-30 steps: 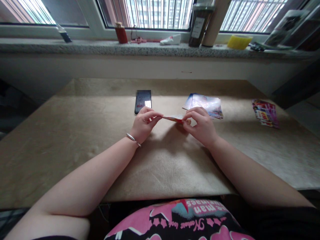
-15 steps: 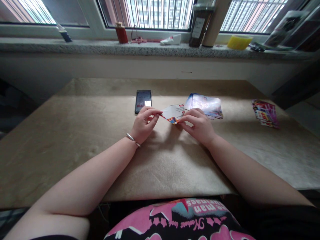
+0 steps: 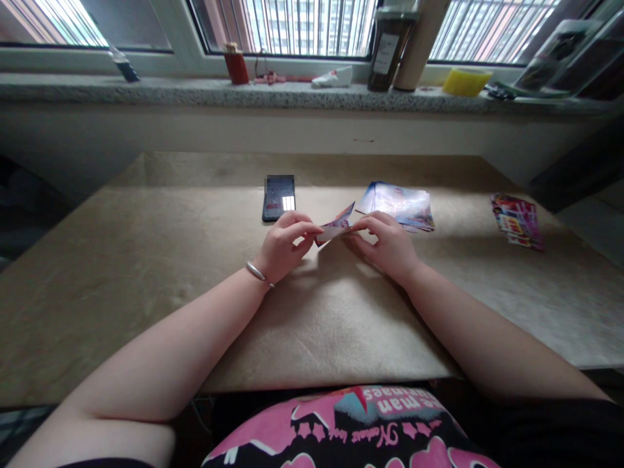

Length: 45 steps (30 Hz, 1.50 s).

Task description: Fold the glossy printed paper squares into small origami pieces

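Note:
Between my hands is a small printed paper (image 3: 333, 231), white on one face with coloured print, bent along folds. My left hand (image 3: 287, 242) pinches its left end between thumb and fingers; a silver bangle sits on that wrist. At the paper's right end, my right hand (image 3: 384, 242) holds it with the fingertips. Just beyond my right hand lies a loose pile of glossy bluish cards (image 3: 402, 205). A dark smartphone (image 3: 279, 198) rests flat on the table behind my left hand.
Farther right on the beige table (image 3: 195, 260) is a fanned stack of pink and red packets (image 3: 517, 221). Along the granite windowsill (image 3: 185, 93) stand a red container (image 3: 236, 67), a dark labelled jar (image 3: 389, 55) and a yellow roll (image 3: 467, 82).
The paper has turned and folded: its wide white printed face showed before, and now it is narrower with a corner pointing up. My left hand has shifted slightly right and nearer to me.

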Each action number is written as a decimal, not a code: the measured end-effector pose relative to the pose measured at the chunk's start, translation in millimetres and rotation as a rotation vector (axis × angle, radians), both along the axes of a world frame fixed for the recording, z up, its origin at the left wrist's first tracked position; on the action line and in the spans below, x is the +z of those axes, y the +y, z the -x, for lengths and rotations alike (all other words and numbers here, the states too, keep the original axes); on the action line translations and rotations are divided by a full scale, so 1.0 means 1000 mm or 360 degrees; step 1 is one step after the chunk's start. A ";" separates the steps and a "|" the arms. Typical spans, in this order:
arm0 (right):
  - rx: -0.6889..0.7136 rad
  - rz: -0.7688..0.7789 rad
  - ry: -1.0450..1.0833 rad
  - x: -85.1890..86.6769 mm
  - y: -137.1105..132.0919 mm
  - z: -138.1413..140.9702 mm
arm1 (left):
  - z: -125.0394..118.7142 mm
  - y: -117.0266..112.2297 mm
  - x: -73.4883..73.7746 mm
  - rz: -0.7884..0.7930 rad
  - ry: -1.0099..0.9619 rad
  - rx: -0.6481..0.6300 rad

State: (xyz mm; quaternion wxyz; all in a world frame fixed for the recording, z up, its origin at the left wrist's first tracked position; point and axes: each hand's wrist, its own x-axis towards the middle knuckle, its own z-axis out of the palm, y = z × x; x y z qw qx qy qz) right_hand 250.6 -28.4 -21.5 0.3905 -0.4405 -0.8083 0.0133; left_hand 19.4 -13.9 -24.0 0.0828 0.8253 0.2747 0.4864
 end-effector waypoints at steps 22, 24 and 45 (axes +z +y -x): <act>0.0134 0.0006 -0.0184 0.003 0.003 -0.012 | 0.003 0.001 0.002 -0.0088 0.0129 -0.0117; 0.0215 0.0004 -0.0297 0.004 0.004 -0.016 | 0.005 0.002 0.001 -0.0019 0.0123 -0.0054; 0.0436 0.0357 -0.0635 0.009 0.003 -0.019 | 0.008 0.006 -0.003 -0.0126 0.0845 0.0478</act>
